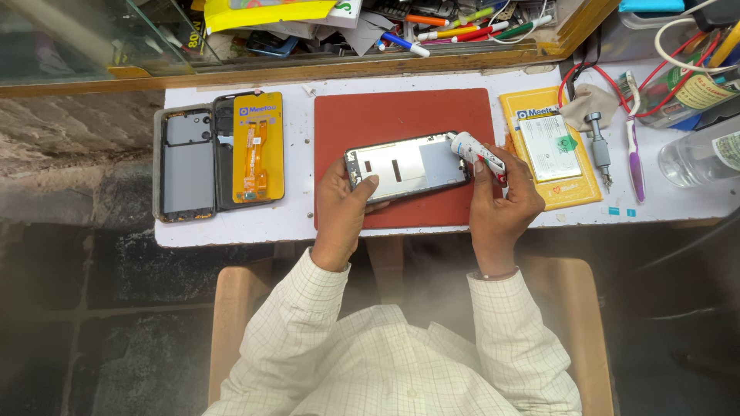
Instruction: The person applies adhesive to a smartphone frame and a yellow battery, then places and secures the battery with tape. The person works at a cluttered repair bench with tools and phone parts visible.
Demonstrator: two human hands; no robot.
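My left hand (344, 202) grips the left end of an opened phone frame (406, 166) and holds it level just above a red work mat (401, 115). My right hand (502, 202) holds a small white glue tube (475, 150) with a red cap end. The tube's nozzle touches the frame's upper right corner. The frame's inner metal plate faces up.
A grey phone back cover (185, 163) and a screen part with an orange film (257, 146) lie to the left. To the right sit a battery (549, 146) on a yellow packet, a purple toothbrush (634, 154), a small metal tool (599, 146) and a clear bottle (697, 154). Pens fill the tray behind.
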